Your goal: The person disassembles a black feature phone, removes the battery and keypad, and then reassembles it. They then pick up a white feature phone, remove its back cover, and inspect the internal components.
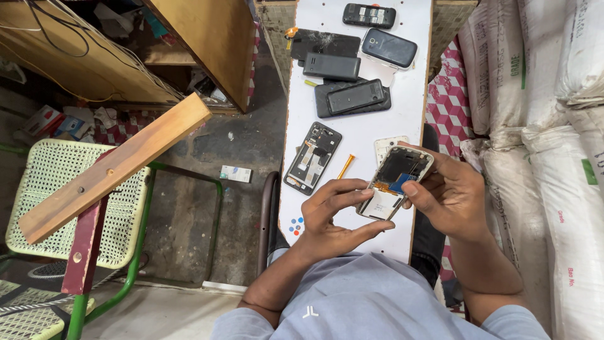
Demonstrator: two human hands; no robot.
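Holding opened phone (395,182): left hand (330,217); right hand (450,195); white board (365,129) beneath

Top phone (369,14) cut by upper edge, white cover (389,147) partly hidden behind opened phone (395,182), right sacks (566,126) cropped

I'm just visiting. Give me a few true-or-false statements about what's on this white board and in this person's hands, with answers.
1. Both hands, left hand and right hand, hold an opened phone. True.
2. The orange screwdriver is in the right hand. False: it lies on the white board.
3. A second opened phone frame lies on the board. True.
4. The woven chair stands on the board. False: it stands on the floor beside it.
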